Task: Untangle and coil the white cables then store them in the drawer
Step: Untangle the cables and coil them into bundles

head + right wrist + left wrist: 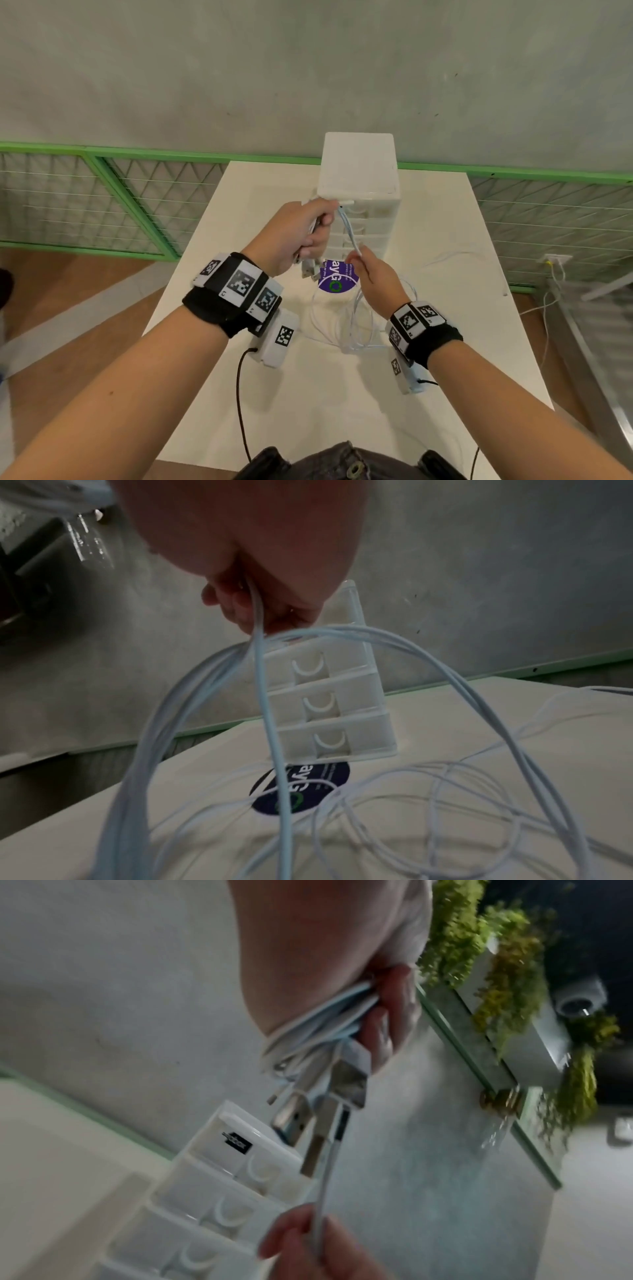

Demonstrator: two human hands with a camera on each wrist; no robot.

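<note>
Both of my hands are raised over a white table (445, 342), in front of a small white drawer tower (359, 164). My left hand (294, 236) is curled tight around a bunch of white cables (315, 1026), with several metal USB plugs (349, 1085) hanging out below my fingers (394, 1010). One strand (347, 229) runs from that fist down to my right hand (375, 274), which pinches it between thumb and fingertips; in the left wrist view this strand passes straight through those fingertips (294, 1234). More cable drops from my right hand and lies in loose, overlapping loops (346, 322) on the table just in front of the tower, partly over a round purple sticker (334, 279). Another length of white cable (455, 255) trails across the table to the right of the tower. All the drawers (329, 699) I can see, each with a curved handle, are closed. Behind the table runs a green-framed mesh fence (102, 195) and a grey wall (308, 68).
</note>
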